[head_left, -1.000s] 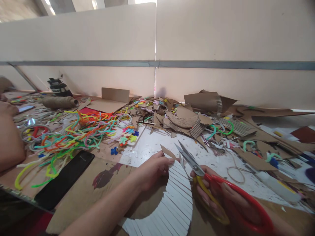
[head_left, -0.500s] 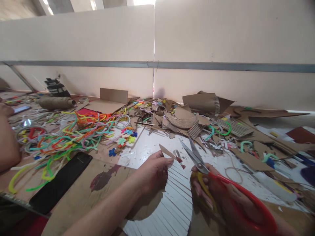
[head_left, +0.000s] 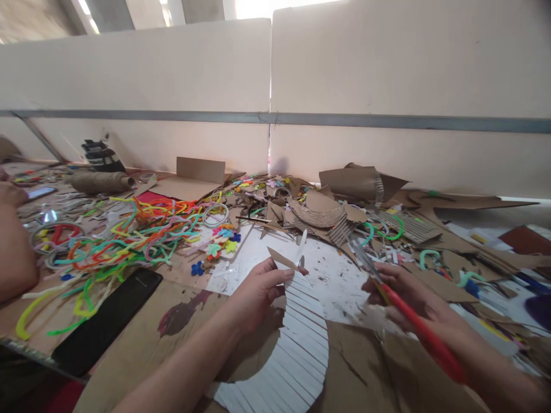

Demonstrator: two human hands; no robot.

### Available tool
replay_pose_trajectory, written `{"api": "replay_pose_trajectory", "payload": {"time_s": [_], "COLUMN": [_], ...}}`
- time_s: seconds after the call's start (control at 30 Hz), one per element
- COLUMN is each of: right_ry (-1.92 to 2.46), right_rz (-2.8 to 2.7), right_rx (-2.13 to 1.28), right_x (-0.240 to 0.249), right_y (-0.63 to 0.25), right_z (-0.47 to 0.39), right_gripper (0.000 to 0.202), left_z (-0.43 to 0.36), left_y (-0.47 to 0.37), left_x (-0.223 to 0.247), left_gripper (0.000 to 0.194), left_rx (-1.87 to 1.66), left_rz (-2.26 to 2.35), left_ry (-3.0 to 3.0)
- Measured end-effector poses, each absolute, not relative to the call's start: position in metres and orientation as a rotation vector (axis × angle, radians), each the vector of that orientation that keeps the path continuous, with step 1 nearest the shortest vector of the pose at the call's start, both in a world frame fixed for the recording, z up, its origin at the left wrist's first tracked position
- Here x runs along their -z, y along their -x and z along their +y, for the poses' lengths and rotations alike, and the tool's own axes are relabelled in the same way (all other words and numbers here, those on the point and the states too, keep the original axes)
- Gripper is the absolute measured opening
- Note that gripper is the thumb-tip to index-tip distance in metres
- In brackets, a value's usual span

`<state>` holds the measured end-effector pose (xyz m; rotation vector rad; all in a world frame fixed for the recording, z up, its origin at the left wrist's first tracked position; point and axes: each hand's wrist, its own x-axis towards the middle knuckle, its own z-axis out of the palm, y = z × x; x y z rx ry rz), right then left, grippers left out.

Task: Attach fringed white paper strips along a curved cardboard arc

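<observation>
My left hand (head_left: 256,295) pinches the upper end of a curved white card piece (head_left: 303,338), cut with many slits into narrow strips along its curve. At that end a brown pointed flap and a pale curled strip stick up above my fingers. To the right my right hand (head_left: 434,307) grips scissors with red handles (head_left: 424,332), turned edge-on and held apart from the card. Their blades point up and away; how far apart they are is hard to see. Brown cardboard (head_left: 357,355) lies beneath the card.
Colourful pipe cleaners (head_left: 129,235) lie tangled on the left, beside a black phone (head_left: 107,321). Cardboard scraps (head_left: 318,206) heap up along the white wall (head_left: 387,63). A twine roll (head_left: 101,182) lies at the back left. Another person's arm (head_left: 15,246) rests at the left edge.
My right hand has moved right with the scissors, away from the card, and turned them edge-on. The left hand and card have shifted slightly left; a pale strip now stands up at its end.
</observation>
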<state>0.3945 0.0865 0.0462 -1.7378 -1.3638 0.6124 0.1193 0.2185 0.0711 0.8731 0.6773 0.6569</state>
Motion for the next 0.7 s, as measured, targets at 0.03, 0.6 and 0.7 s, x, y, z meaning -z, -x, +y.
{"api": "replay_pose_trajectory", "payload": {"time_s": [0.03, 0.6, 0.7], "right_ry": [1.785, 1.524, 1.305], "right_rz": [-1.414, -1.274, -1.085], "right_rx": [-0.540, -0.863, -1.055], "right_x": [-0.046, -0.087, -0.086], "right_y": [-0.397, -0.322, -0.297], "right_z": [0.092, 0.131, 0.149], "right_gripper": [0.059, 0.032, 0.040], "left_z": [0.218, 0.210, 0.209], "left_y": [-0.119, -0.120, -0.119], "left_x": [-0.072, -0.072, -0.073], "left_gripper": [0.025, 0.032, 0.033], "left_rx": [-0.654, -0.663, -0.683], "left_rz": [0.669, 0.505, 0.517], "left_ry": [-0.879, -0.858, -0.849]}}
